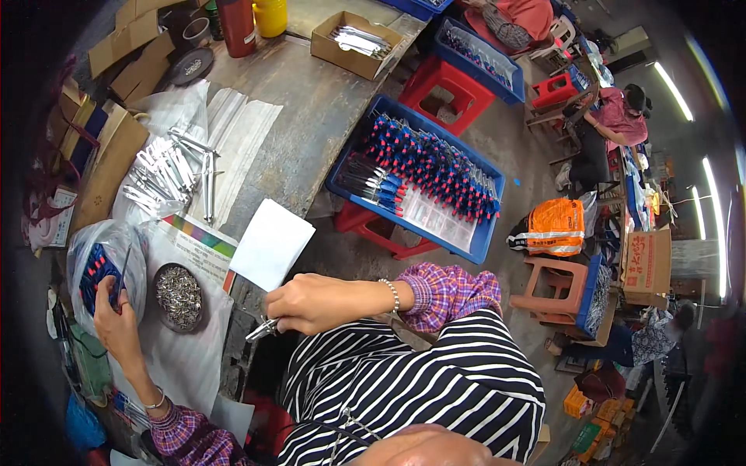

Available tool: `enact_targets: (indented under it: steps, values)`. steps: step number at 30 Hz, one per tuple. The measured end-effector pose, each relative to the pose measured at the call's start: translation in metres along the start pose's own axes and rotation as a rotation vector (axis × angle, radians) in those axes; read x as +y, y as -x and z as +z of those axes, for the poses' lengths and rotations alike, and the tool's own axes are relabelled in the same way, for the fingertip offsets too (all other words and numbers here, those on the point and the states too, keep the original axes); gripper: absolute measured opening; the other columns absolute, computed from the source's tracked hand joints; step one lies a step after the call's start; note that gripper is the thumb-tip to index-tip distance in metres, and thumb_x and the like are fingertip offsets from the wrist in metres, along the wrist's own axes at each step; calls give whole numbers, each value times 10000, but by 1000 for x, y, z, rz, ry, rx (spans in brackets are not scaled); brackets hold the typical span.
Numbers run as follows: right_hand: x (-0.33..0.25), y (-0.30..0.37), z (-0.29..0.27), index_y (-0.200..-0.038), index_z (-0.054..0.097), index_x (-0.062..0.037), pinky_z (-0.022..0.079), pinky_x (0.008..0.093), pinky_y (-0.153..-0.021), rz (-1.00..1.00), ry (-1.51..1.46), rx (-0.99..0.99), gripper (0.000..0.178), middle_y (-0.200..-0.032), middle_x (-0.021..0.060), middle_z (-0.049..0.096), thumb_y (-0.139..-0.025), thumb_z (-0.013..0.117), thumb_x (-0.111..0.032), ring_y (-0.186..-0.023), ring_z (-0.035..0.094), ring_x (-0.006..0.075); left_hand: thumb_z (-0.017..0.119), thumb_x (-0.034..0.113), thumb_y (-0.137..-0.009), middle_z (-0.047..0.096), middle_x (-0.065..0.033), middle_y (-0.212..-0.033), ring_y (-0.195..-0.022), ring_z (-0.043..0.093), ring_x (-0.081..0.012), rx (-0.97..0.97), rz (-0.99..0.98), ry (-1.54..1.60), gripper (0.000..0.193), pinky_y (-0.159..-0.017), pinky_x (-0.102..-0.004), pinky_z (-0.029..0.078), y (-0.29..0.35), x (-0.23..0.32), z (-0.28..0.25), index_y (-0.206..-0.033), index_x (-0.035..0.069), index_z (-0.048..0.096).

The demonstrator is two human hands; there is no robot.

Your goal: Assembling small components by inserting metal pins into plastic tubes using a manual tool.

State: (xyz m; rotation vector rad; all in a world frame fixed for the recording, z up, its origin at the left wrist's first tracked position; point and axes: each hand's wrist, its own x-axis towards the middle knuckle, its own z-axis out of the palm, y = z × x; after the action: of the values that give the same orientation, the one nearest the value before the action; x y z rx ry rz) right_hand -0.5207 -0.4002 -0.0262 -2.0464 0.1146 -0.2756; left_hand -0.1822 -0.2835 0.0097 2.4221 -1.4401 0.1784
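My left hand (116,322) is at the mouth of a clear plastic bag (132,241), which holds blue pieces with red tips (97,264). Its fingers are closed round a slender dark blue piece (120,283) with a thin point. In front of my body, my right hand (305,303) is closed on a silver metal piece (262,330) with prong-like ends; the rest is hidden by the fingers. Between the hands sits a round dark dish (200,320) full of small metal parts (179,297). A white sheet of paper (272,242) lies just beyond my right hand.
Long silver parts (162,175) are heaped on plastic at the table's left. A cardboard box (353,46) of metal parts stands at the far edge. Right of the table, a blue tray (466,247) of blue-and-red pieces rests on red stools (373,229). Other people (622,124) sit farther right.
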Motion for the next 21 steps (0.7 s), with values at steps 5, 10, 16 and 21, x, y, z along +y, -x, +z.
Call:
enact_targets:
  steps: [5,10,16,21]
  values:
    - [1,2,1,-736,593,15,460,427,-628,51,-51,0,138,-769,156,585,-743,634,-117,-723,582,353,571,80,-839,627,-166,-1056,-964,609,-307,-2,-26,14,258,-806,-352,458,0,0,1,-1096,54,577]
    - [7,3,9,-762,605,26,465,407,-634,39,-158,52,147,-766,158,594,-741,637,-116,-730,582,348,557,70,-871,637,-129,-1085,-984,612,-222,15,-13,230,284,-815,-311,463,0,-22,5,-1146,0,567]
    - [14,3,18,-822,612,46,455,316,-511,120,-384,58,162,-715,138,601,-785,625,-112,-534,592,210,546,27,-874,638,-65,-1031,-938,585,-155,180,-105,503,236,-868,-284,442,11,-20,-9,-1099,-28,593]
    - [10,0,30,-822,595,49,445,285,-547,217,-612,53,115,-820,99,617,-811,596,-66,-615,575,156,585,73,-845,619,8,-850,-445,282,21,59,-376,904,196,-390,-155,186,29,40,-15,-1028,12,616]
